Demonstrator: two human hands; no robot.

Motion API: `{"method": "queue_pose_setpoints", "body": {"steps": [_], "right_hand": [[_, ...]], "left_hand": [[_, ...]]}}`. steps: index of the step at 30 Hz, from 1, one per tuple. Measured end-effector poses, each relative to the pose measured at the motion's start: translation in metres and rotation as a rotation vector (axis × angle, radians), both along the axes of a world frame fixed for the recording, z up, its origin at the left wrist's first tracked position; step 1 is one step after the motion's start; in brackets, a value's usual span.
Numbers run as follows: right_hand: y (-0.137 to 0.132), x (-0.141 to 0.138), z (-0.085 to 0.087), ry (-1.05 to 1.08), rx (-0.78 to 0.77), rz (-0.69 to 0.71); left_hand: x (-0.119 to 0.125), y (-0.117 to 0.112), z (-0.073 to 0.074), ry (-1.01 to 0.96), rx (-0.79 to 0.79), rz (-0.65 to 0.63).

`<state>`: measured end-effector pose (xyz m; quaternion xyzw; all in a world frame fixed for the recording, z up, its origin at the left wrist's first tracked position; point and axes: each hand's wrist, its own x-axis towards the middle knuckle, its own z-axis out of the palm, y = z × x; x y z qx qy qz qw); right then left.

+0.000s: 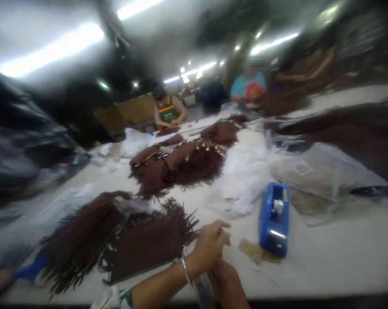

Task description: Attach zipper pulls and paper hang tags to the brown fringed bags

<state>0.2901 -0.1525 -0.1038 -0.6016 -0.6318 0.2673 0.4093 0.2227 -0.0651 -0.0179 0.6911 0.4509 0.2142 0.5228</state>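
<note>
A pale worktop (348, 249) is stretching across the view, with a dark brown heap (351, 128) covering its far right side. In front of the heap, a clear plastic bag (329, 171) is lying beside a blue tape dispenser. Farther up the middle, a cluster of brown fringed pieces (194, 163) is sitting next to some white plastic (242, 167). Nearer, a flat brown fringed piece (148, 244) is lying just left of the hands, between them and a brown fringed bundle (87, 231).

The left hand (211, 245) is hanging half curled above the right hand (226, 277), which it is partly hiding; through the blur, I cannot tell whether either grip is closing on anything. The tape dispenser (279, 241) is standing to their right, touching tan scraps (251, 251). A silver bracelet (185, 267) is circling the left wrist.
</note>
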Motion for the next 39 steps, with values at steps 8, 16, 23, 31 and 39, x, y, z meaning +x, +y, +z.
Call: {"method": "queue_pose_setpoints", "body": {"steps": [8,16,23,31,39], "right_hand": [[0.004,-0.007,0.002,0.114,-0.128,0.127],[0.021,-0.001,0.034,0.227,-0.310,0.097],[0.037,-0.022,0.043,0.129,-0.321,0.125],[0.046,-0.051,0.040,0.163,-0.323,0.125],[0.047,-0.033,0.031,0.163,-0.313,-0.025]], "left_hand": [[-0.163,0.038,0.009,0.331,0.312,0.237],[-0.184,0.025,-0.017,0.452,0.521,-0.148],[-0.176,0.011,-0.017,0.556,0.516,-0.213],[-0.171,0.005,-0.010,0.646,0.507,-0.196],[-0.166,-0.009,-0.012,0.620,0.596,-0.292]]}}
